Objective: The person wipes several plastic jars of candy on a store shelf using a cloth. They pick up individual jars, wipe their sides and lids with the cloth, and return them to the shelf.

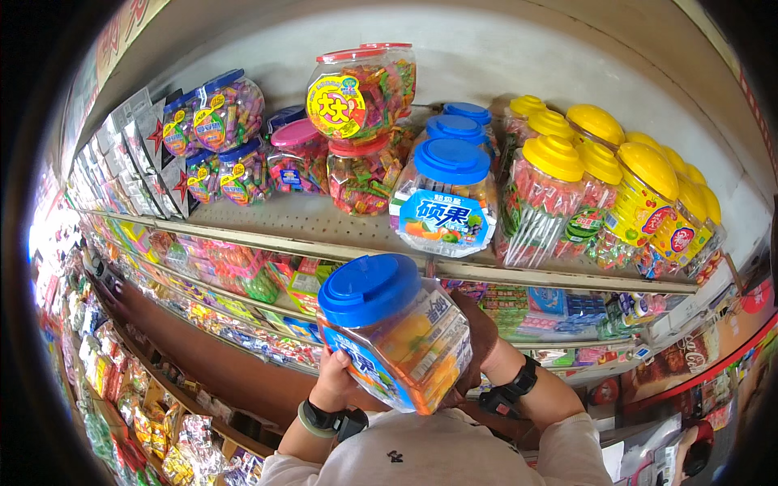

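My left hand point(335, 378) grips the lower left side of a clear plastic candy jar point(413, 346) with a blue screw lid point(369, 289). The jar tilts in front of my chest, its printed label turned to the left and wrapped orange and yellow sweets inside. At the jar's right side, my right hand point(493, 352) holds a brown cloth point(477, 325) against it. Most of the right fingers are hidden by the cloth and the jar. Just beyond, a similar blue-lidded jar point(444, 200) stands upright at the front of the shelf.
Along the perforated metal shelf point(285, 222) stand yellow-lidded lollipop jars point(541, 200), stacked red-lidded jars point(346, 91) and blue-lidded jars point(225, 109). Lower shelves hold packaged sweets point(307, 282). Bagged goods point(194, 446) fill a display at lower left. Another person's arm point(690, 446) shows at lower right.
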Motion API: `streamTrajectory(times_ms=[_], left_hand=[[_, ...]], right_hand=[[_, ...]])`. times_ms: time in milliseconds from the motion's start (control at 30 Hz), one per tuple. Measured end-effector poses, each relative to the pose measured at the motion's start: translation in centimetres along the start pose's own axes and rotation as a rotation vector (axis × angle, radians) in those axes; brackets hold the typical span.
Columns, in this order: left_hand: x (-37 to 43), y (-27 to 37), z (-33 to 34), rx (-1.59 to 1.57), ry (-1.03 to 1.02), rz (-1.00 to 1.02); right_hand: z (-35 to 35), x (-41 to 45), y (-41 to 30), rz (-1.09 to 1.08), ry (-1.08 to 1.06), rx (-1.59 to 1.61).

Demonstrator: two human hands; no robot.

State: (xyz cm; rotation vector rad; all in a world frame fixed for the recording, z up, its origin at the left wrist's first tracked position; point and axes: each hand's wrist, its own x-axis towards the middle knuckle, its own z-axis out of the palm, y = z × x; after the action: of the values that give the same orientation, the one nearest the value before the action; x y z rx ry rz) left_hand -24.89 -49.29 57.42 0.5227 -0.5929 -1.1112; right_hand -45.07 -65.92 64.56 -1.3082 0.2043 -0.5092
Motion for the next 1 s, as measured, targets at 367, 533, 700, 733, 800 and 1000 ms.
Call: streamTrajectory(times_ms=[367,533,700,733,800,1000], left_hand=[[2.2,3.7,4.5,0.564,-0.189,0.397],[2.9,3.5,7.6,0.567,-0.109,0.277],[0.5,3.9,4.6,0.781,-0.36,0.009],[0.3,4.4,5.1,0.784,-0.403,-0.044],[-0.4,5.1,5.3,0.493,-0.457,-0.209],[0.0,2.1,-1.4,-0.315,-0.148,-0.314]], right_hand=[[2.9,-2.9,-0.8,0.496,-0.452,0.941],[7.9,-3.6,-4.7,0.174,0.447,0.472],[4.9,-3.1,1.4,-0.161,0.371,0.566],[4.3,-3.0,1.7,-0.187,0.333,0.562],[3.7,-2.9,1.9,-0.349,0.25,0.172],[6.4,-2.1,-1.4,-0.384,0.22,-0.285]])
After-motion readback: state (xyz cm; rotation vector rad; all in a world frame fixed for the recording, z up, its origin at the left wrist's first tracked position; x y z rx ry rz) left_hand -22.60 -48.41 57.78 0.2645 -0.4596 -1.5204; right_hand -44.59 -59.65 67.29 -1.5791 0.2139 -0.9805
